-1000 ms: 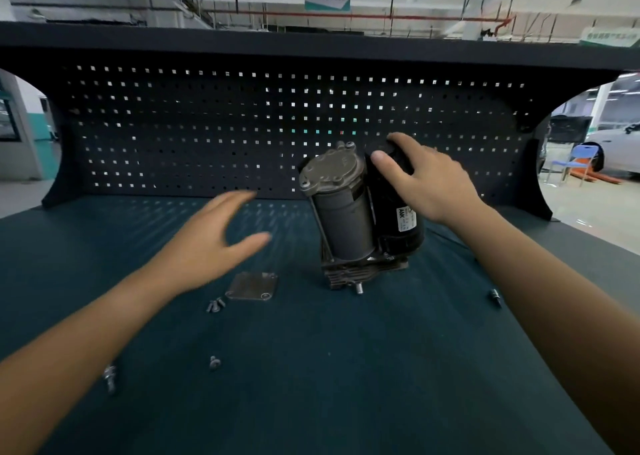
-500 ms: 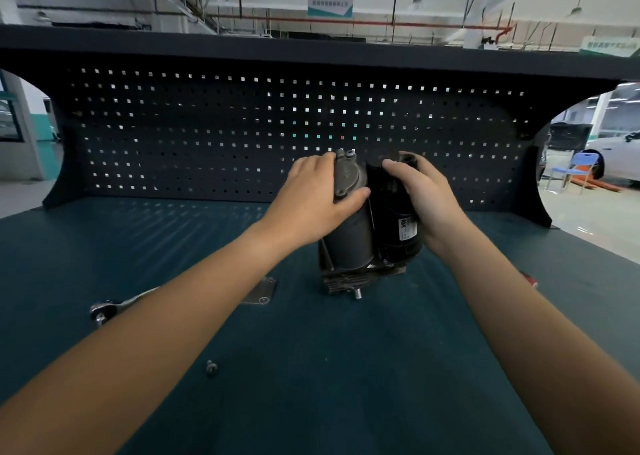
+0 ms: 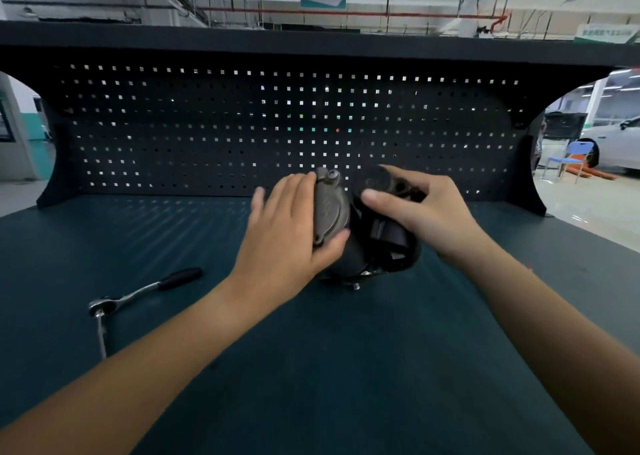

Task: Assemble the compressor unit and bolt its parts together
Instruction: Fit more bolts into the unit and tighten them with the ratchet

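Note:
The compressor unit (image 3: 349,232) stands near the middle of the dark green bench top, tipped toward me. It has a grey metal cylinder with a round cap on the left and a black motor body on the right. My left hand (image 3: 291,236) grips the grey cylinder, with the thumb under the cap. My right hand (image 3: 419,212) holds the black motor body from the right, its thumb across the top. The base of the unit is mostly hidden behind my hands.
A ratchet wrench (image 3: 138,295) with a black handle and a socket extension lies on the bench at the left. A dark pegboard back wall (image 3: 242,125) closes off the far side of the bench. My forearms cross the near part of the bench.
My left hand came up from the bench and took hold of the grey cylinder. Both hands have tilted the unit toward me. The view has shifted and the ratchet wrench now shows.

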Available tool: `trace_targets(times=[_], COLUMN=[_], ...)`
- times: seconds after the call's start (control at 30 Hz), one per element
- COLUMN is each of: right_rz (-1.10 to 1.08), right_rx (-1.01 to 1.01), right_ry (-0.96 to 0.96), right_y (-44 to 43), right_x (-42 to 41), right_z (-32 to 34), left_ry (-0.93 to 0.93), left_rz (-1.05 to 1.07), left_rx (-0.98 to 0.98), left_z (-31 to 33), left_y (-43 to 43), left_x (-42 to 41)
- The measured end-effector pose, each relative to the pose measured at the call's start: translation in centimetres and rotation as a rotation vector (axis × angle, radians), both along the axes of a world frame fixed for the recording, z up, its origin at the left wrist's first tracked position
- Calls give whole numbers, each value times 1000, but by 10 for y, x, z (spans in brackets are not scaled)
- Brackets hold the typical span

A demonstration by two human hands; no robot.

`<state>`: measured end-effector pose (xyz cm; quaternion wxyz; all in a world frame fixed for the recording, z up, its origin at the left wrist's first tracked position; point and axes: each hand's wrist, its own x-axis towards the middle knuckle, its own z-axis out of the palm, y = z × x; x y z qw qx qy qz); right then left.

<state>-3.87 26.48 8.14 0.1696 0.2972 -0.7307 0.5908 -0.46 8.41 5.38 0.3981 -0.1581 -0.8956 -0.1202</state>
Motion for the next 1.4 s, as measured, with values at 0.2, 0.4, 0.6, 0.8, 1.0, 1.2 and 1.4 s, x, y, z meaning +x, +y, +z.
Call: trace_targets(times=[0.2, 0.4, 0.6, 0.8, 1.0, 1.2, 1.4], right_rz=[-154, -285, -385, -428, -379, -333, -235], right_rx=[150, 319, 546, 612, 685, 692, 610], right_ry=[178, 577, 706, 711, 494, 474, 379], right_y=[-19, -30, -23, -22, -21, -10, 21], right_x=[44, 57, 55, 65, 86, 87, 88], right_z=[-31, -71, -101, -114, -116, -106, -107], left_ry=[-49, -244, -302, -135, -70, -5, 95], left_rz=[68, -50, -17, -52, -69, -67, -51], left_rx=[-97, 65, 58, 91, 71, 23, -69], left_z=[-36, -70, -76, -80, -84, -80, -80], left_y=[-20, -35, -39, -38, -36, -35, -13], left_x=[34, 58, 62, 58, 57, 56, 70])
